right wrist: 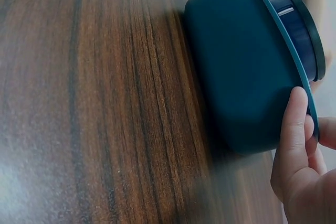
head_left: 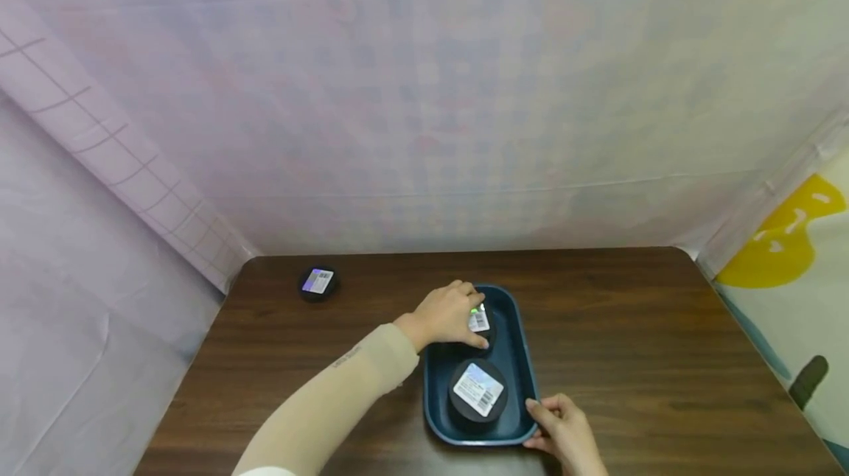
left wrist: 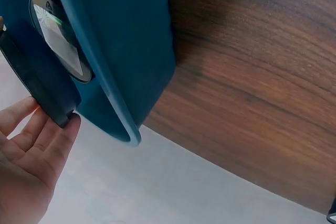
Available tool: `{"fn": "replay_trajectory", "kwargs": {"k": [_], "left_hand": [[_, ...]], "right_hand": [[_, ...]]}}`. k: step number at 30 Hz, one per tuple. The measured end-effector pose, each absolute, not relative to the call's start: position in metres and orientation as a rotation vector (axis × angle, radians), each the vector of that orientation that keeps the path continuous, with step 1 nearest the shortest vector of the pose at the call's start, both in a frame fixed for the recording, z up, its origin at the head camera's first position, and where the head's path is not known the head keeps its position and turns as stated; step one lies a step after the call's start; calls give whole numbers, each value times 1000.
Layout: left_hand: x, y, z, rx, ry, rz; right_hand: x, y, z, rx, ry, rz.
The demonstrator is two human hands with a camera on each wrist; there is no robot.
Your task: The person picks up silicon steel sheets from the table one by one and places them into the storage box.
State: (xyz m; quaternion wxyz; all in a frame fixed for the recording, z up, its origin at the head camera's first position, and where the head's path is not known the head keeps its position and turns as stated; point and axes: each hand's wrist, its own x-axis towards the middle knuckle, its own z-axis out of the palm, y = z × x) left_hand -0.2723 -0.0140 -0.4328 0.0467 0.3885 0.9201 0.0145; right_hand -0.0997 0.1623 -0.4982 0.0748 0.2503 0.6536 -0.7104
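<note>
At the far end of a blue tray [head_left: 514, 336], my left hand [head_left: 447, 314] grips a black round container [head_left: 479, 321], whose white label is partly covered by the fingers. In the left wrist view the fingers press its dark rim [left wrist: 39, 95], and a labelled disc [left wrist: 62, 40] shows beside the tray wall. My right hand [head_left: 564, 428] pinches the tray rim at the near right corner, thumb on one side and fingers on the other. A second black round container [head_left: 476, 395] with a white label sits in the tray's near half, its lid above the rim in the right wrist view.
Another black labelled container [head_left: 318, 284] stands at the back left of the brown wooden table [head_left: 630, 343]. Pale cloth sheets [head_left: 424, 130] hang behind the table and at both sides. A yellow printed shape [head_left: 783, 240] marks the right sheet.
</note>
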Motion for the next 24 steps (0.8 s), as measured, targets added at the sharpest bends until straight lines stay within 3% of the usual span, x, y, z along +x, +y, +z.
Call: {"fn": "replay_trajectory", "kwargs": {"k": [24], "left_hand": [[-266, -13, -448, 1210, 2787, 94]], "right_hand": [[-99, 162, -498, 719, 1947, -2138]]}}
